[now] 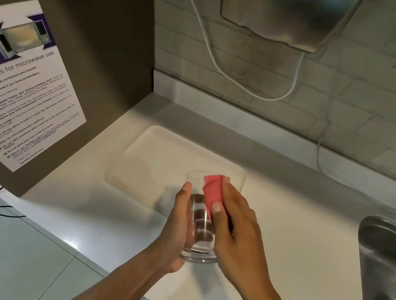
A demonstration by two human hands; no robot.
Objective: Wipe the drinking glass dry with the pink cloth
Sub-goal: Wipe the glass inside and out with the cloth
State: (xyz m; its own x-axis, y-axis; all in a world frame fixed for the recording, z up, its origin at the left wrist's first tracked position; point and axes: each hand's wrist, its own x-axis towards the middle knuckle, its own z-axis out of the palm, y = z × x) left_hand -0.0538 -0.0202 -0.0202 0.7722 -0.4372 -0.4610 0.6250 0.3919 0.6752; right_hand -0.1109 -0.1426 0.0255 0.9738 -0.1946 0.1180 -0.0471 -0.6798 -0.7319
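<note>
Glass [201, 223] sits tight in your left hand [177, 232], so press the cloth [212, 192] your right hand [233, 220] pinches and rub all around.

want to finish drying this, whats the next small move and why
Probably slide the pink cloth down the side of the drinking glass. The right hand presses it only near the rim, while the left hand grips the glass above the counter, so the lower wall looks unwiped.
</note>
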